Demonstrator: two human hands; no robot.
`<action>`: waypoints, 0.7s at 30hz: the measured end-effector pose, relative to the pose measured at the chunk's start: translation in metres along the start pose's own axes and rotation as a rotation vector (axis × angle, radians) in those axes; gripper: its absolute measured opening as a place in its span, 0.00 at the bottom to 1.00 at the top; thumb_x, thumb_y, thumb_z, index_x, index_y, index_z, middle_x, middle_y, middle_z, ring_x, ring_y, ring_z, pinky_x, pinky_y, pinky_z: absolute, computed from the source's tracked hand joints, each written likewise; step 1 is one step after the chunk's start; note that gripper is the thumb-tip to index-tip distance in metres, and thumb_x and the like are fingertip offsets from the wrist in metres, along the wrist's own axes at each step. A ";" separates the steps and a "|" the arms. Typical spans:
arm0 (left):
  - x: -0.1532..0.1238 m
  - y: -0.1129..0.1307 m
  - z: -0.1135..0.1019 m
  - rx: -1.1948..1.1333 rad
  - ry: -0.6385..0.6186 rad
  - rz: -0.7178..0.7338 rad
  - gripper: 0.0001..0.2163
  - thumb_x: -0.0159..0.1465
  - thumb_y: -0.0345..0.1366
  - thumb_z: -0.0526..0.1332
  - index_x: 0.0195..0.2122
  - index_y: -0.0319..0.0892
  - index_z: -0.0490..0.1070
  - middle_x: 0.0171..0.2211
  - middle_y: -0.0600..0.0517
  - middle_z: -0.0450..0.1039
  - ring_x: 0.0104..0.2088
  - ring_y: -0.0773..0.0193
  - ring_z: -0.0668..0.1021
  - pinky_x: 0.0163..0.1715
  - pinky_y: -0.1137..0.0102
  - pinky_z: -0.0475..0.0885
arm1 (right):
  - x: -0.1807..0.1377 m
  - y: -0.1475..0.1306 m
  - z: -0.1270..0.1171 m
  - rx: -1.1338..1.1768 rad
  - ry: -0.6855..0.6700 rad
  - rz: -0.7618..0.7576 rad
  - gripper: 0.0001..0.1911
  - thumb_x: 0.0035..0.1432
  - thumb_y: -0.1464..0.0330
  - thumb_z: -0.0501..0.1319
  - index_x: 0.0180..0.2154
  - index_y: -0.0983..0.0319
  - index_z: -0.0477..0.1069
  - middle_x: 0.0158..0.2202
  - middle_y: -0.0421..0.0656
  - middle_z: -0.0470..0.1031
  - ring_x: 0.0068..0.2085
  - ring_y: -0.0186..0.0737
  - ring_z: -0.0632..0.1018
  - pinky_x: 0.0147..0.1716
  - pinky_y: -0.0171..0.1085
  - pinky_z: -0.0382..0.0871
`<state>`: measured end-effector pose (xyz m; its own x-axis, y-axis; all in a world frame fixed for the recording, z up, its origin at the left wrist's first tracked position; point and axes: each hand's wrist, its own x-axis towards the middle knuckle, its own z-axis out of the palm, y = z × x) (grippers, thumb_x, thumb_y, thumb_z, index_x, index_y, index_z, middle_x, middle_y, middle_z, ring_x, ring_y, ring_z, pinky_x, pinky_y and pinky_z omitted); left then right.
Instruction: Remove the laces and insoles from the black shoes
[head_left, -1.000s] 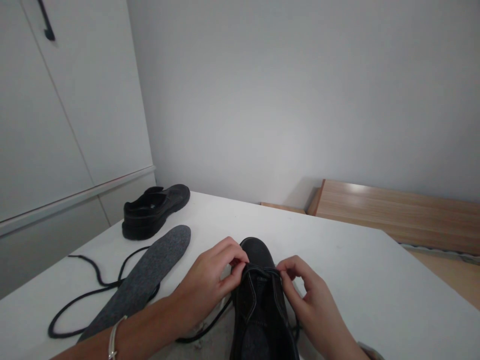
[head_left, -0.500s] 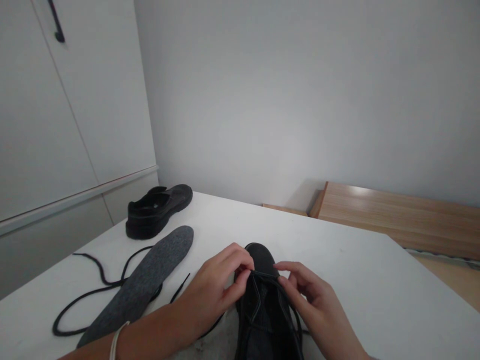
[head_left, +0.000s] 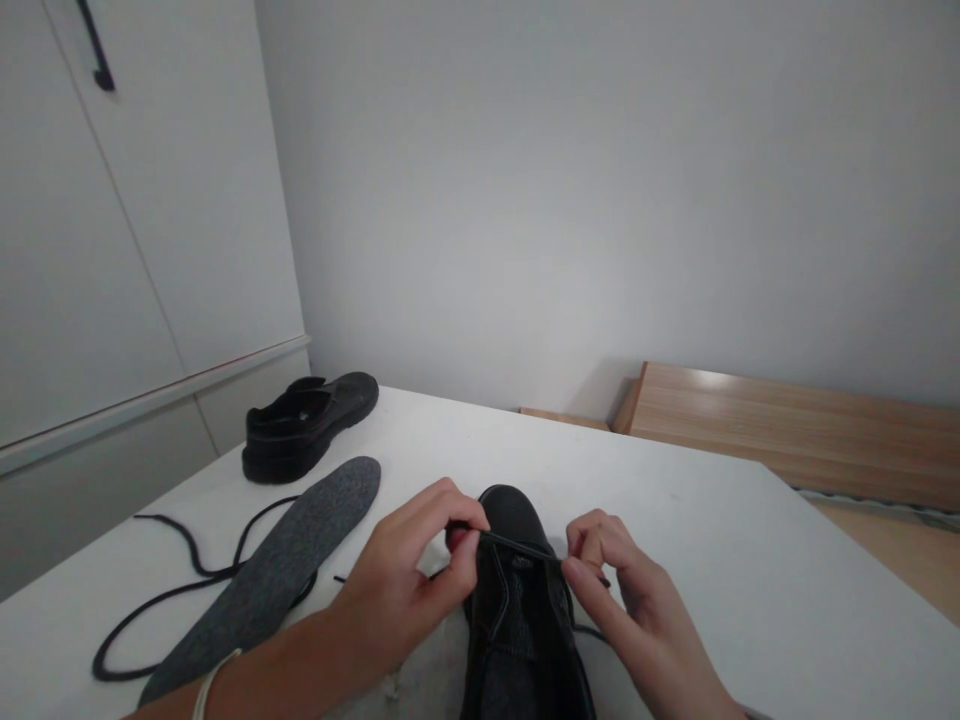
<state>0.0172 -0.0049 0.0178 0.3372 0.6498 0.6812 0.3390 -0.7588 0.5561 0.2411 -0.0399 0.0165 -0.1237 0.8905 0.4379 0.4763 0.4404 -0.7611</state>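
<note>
Pinching a black lace (head_left: pixel 517 546) taut over the near shoe (head_left: pixel 517 610), left hand (head_left: pixel 409 590) and right hand (head_left: pixel 626 600) both clamp it; grey insole (head_left: pixel 277 570) lies left of that shoe

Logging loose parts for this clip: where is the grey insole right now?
In the head view the grey insole lies flat on the white table, left of the left hand, across a loose black lace, below the second black shoe.

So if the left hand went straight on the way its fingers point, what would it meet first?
Probably the right hand: the left hand points right across the near black leather shoe, pinching its black lace; depth is unclear.
</note>
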 end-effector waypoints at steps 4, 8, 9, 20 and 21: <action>0.005 -0.007 -0.016 0.153 -0.151 -0.037 0.05 0.66 0.29 0.56 0.38 0.43 0.71 0.32 0.54 0.71 0.32 0.66 0.74 0.32 0.71 0.67 | 0.007 0.012 -0.020 -0.089 0.066 -0.027 0.16 0.61 0.66 0.59 0.24 0.57 0.55 0.27 0.37 0.63 0.31 0.38 0.68 0.32 0.38 0.61; 0.009 -0.021 -0.026 0.464 -0.383 -0.062 0.05 0.67 0.34 0.60 0.40 0.42 0.75 0.36 0.49 0.74 0.38 0.57 0.75 0.36 0.65 0.67 | 0.011 0.029 -0.035 -0.210 0.243 -0.003 0.15 0.58 0.67 0.59 0.23 0.56 0.55 0.25 0.37 0.63 0.28 0.37 0.66 0.28 0.37 0.61; 0.011 -0.024 -0.028 0.514 -0.430 -0.061 0.06 0.68 0.35 0.59 0.39 0.42 0.76 0.35 0.49 0.75 0.38 0.56 0.75 0.36 0.64 0.67 | 0.011 0.032 -0.037 -0.224 0.288 0.020 0.15 0.58 0.66 0.59 0.23 0.56 0.56 0.25 0.37 0.63 0.27 0.37 0.67 0.28 0.37 0.61; 0.021 -0.033 -0.084 0.653 -0.010 -0.167 0.05 0.64 0.37 0.58 0.33 0.44 0.70 0.31 0.51 0.72 0.36 0.55 0.72 0.36 0.63 0.65 | 0.023 0.027 -0.069 0.606 0.775 0.414 0.11 0.52 0.62 0.68 0.34 0.62 0.74 0.23 0.39 0.73 0.17 0.27 0.63 0.12 0.26 0.54; 0.021 -0.030 -0.088 0.604 0.083 -0.193 0.05 0.65 0.39 0.57 0.35 0.45 0.70 0.31 0.52 0.71 0.35 0.56 0.73 0.35 0.64 0.66 | 0.024 0.024 -0.072 0.676 0.818 0.402 0.08 0.53 0.63 0.67 0.32 0.62 0.74 0.22 0.38 0.71 0.19 0.27 0.65 0.14 0.26 0.57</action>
<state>-0.0634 0.0273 0.0573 0.1595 0.7484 0.6438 0.8305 -0.4543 0.3224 0.3118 -0.0162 0.0431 0.6561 0.7485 0.0958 -0.2453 0.3317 -0.9109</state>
